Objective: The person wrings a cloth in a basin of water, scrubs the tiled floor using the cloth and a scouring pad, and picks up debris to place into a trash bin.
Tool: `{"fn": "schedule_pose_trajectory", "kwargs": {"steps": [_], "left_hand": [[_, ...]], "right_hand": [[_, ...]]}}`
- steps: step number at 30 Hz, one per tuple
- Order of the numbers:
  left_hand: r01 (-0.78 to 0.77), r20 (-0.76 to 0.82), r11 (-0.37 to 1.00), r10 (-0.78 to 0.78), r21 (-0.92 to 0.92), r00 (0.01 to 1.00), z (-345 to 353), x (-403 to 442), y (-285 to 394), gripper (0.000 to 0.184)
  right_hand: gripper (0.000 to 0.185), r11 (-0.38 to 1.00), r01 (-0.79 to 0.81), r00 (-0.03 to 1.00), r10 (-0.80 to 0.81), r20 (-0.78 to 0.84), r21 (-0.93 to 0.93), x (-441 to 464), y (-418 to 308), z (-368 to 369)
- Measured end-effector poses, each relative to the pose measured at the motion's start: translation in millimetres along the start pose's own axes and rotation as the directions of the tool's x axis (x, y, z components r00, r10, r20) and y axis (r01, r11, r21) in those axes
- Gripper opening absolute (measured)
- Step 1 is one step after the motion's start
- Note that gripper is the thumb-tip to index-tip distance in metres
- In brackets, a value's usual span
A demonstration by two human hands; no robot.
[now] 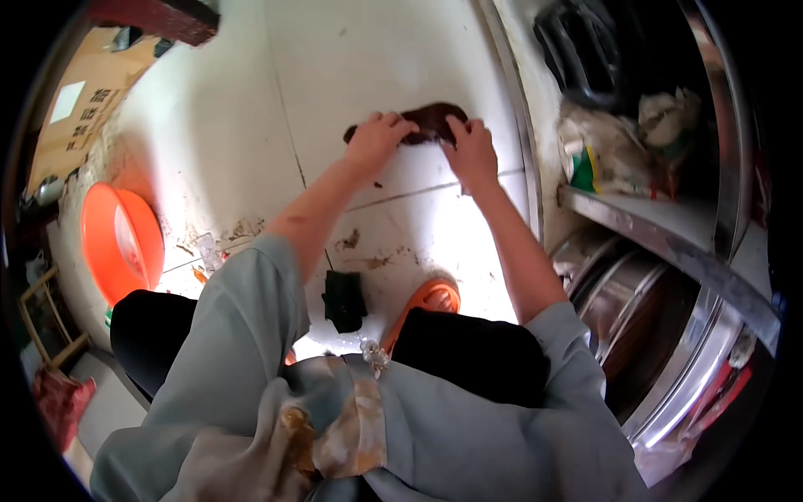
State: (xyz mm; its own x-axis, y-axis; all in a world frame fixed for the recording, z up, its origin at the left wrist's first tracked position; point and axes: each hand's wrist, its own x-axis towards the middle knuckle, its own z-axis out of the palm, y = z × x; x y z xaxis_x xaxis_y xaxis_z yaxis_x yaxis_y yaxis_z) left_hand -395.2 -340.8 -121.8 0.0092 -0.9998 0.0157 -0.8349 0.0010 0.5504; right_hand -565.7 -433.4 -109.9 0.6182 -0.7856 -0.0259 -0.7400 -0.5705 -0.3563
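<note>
A dark brown, bunched cloth [431, 124] lies on the pale tiled floor, stretched sideways between my hands. My left hand [381, 144] rests over its left part, with fingers curled onto the fabric. At the right end, my right hand [473, 155] grips the cloth between thumb and fingers. The undersides of both hands are hidden. Closer to my body, a dark green pad or folded cloth [345, 301] lies on the floor near my orange slipper [437, 294].
An orange basin [142, 243] stands tilted at the left, below a cardboard box [79, 117]. On the right, a metal shelf [661, 222] holds bags, with large round metal pans [623, 289] beneath. Brown dirt [350, 240] and scraps mark the floor tiles.
</note>
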Motion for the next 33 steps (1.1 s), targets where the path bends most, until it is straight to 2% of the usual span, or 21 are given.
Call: {"fn": "schedule_pose_trajectory", "kwargs": {"steps": [1, 2, 3, 4, 5, 6, 8, 10, 11, 13, 15, 16, 18, 19, 21, 22, 24, 25, 28, 31, 33], "left_hand": [[0.054, 0.056, 0.999, -0.054, 0.002, 0.997, -2.1, 1.7, -8.4, 0.033], [0.041, 0.152, 0.997, -0.05, 0.061, 0.987, -5.5, -10.7, -4.5, 0.03], [-0.004, 0.078, 1.0, 0.002, 0.031, 0.997, 4.5, -37.6, -7.4, 0.025], [0.002, 0.123, 0.999, -0.009, 0.054, 0.992, 5.1, -66.2, -3.4, 0.023], [0.008, 0.168, 0.997, -0.02, 0.073, 0.986, 6.7, -96.5, 3.1, 0.021], [0.049, 0.205, 0.998, -0.054, 0.029, 0.977, 16.8, -127.8, 2.6, 0.018], [-0.001, 0.332, 1.0, -0.009, 0.029, 0.943, 0.1, -169.4, 14.6, 0.011], [0.039, 0.389, 0.996, -0.003, -0.084, 0.921, -9.7, -174.7, 13.9, 0.01], [0.076, 0.365, 0.993, -0.037, -0.093, 0.93, -11.1, -168.2, 7.8, 0.011], [0.061, 0.058, 0.996, -0.058, -0.058, 0.997, -14.4, -130.8, -14.4, 0.013], [0.11, -0.162, 0.993, -0.116, -0.043, 0.98, -44.2, -69.1, -31.5, 0.016], [0.091, -0.242, 0.996, -0.089, -0.007, 0.966, -54.8, -38.8, -49.1, 0.041], [0.101, -0.356, 0.993, -0.074, 0.057, 0.931, -78.5, 13.5, -83.3, 0.041], [0.157, -0.36, 0.987, -0.13, 0.046, 0.924, -90.1, 31.9, -95.5, 0.041], [0.284, -0.168, 0.932, -0.25, 0.226, 0.954, -94.6, 44.9, -134.4, 0.042], [0.333, -0.087, 0.904, -0.321, 0.269, 0.943, -94.8, 44.1, -144.4, 0.048], [0.403, -0.097, 0.909, -0.393, 0.108, 0.914, -95.4, 41.1, -148.3, 0.056], [0.436, -0.095, 0.899, -0.432, 0.026, 0.897, -99.2, 40.1, -146.9, 0.06], [0.504, -0.114, 0.86, -0.494, 0.08, 0.862, -100.1, 39.6, -139.3, 0.056], [0.57, -0.114, 0.815, -0.559, 0.107, 0.821, -99.8, 12.5, -134.5, 0.049], [0.541, -0.068, 0.83, -0.537, 0.136, 0.841, -94.2, -28.9, -130.2, 0.038]], "right_hand": [[0.034, 0.997, 0.064, 0.998, -0.065, -0.026, -0.039, -2.9, -3.0, 9.7], [0.025, 0.995, 0.054, 0.996, -0.048, 0.071, -0.085, -14.3, -9.7, 19.2], [0.017, 0.999, -0.026, 0.986, 0.029, 0.162, -0.024, -37.1, -24.2, 26.0], [0.015, 0.979, -0.138, 0.962, 0.096, 0.256, 0.149, -60.7, -42.6, 22.7], [0.013, 0.993, 0.097, 0.97, -0.111, 0.218, 0.071, -89.9, -42.3, 39.8], [0.012, 0.985, 0.023, 0.966, -0.066, 0.252, 0.17, -113.1, -52.8, 49.2], [0.016, 0.929, 0.128, 0.876, -0.27, 0.4, 0.347, -131.7, -70.7, 34.7], [0.019, 0.89, 0.063, 0.853, -0.283, 0.439, 0.451, -112.5, -75.7, 27.5], [0.021, 0.869, 0.021, 0.841, -0.284, 0.462, 0.495, -104.6, -73.8, 23.9], [0.027, 0.851, 0.056, 0.928, -0.236, 0.286, 0.522, -56.8, -62.5, 20.7], [0.027, 0.83, 0.121, 0.983, -0.177, 0.051, 0.545, 8.2, -54.4, 11.4], [0.025, 0.858, 0.18, 0.982, -0.181, -0.045, 0.481, 42.9, -53.6, 6.4], [0.028, 0.899, 0.167, 0.986, -0.162, -0.046, 0.405, 108.9, -58.1, 2.5], [0.036, 0.9, 0.178, 0.982, -0.187, -0.017, 0.397, 140.5, -57.2, 10.3], [0.052, 0.856, 0.007, 0.958, -0.154, 0.242, 0.516, 184.1, -70.6, 18.3], [0.054, 0.927, 0.047, 0.958, -0.147, 0.245, 0.372, 188.5, -76.4, 27.9], [0.057, 0.99, 0.122, 0.961, -0.134, 0.244, 0.065, 195.9, -92.1, 48.8], [0.057, 0.992, 0.121, 0.969, -0.127, 0.211, 0.04, 192.1, -99.3, 53.1], [0.049, 0.956, 0.27, 0.955, -0.281, 0.098, 0.114, 177.5, -111.5, 66.7], [0.041, 0.912, 0.339, 0.923, -0.37, 0.108, 0.232, 144.3, -124.5, 73.8], [0.037, 0.88, 0.372, 0.882, -0.434, 0.182, 0.296, 109.9, -131.7, 71.7]]}}
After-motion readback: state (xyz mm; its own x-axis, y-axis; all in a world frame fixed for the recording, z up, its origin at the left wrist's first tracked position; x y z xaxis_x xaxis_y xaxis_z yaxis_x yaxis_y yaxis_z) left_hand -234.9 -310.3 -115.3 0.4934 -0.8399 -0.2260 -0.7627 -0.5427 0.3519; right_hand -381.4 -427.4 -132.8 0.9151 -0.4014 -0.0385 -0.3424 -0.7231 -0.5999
